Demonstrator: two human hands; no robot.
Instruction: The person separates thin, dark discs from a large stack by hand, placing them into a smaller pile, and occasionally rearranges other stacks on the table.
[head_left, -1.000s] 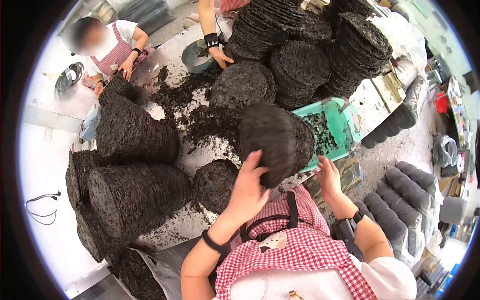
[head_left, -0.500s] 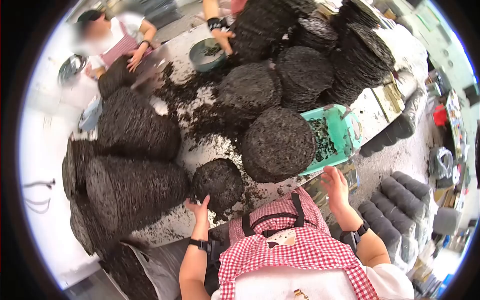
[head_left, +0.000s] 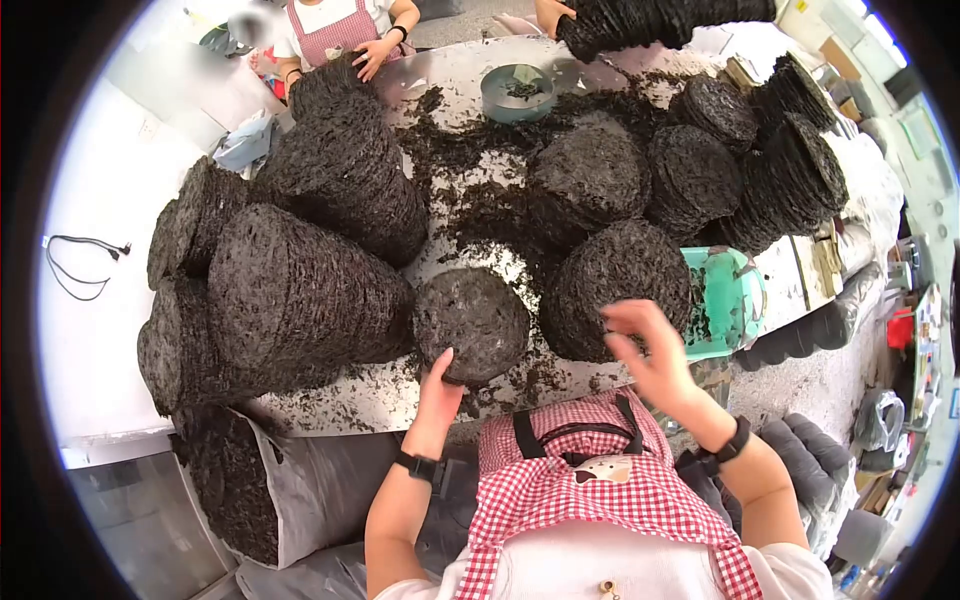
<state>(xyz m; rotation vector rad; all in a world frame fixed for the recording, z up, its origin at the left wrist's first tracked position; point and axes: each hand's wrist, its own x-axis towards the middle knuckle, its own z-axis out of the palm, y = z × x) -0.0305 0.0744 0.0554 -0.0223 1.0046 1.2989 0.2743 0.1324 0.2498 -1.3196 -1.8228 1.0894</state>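
Observation:
My left hand [head_left: 439, 383] rests against the near edge of a short stack of dark round seaweed discs [head_left: 471, 322] on the metal table [head_left: 340, 400], fingers touching its rim. My right hand [head_left: 648, 350] hovers open, fingers spread, just in front of a taller stack of the same discs [head_left: 610, 285], holding nothing. Loose dark flakes lie scattered around both stacks.
Tall leaning stacks of discs [head_left: 300, 300] crowd the left, more stacks [head_left: 700, 170] the back right. A green basin [head_left: 730, 300] sits right of the taller stack, a round grey tin [head_left: 517, 92] farther back. Two other people's hands [head_left: 372, 52] work at the far side. A sack of discs [head_left: 250, 490] stands lower left.
The taller stack was set down upright beside the green basin. My left hand went down to the short stack; my right hand rose from the table edge toward the taller stack. The view shifted.

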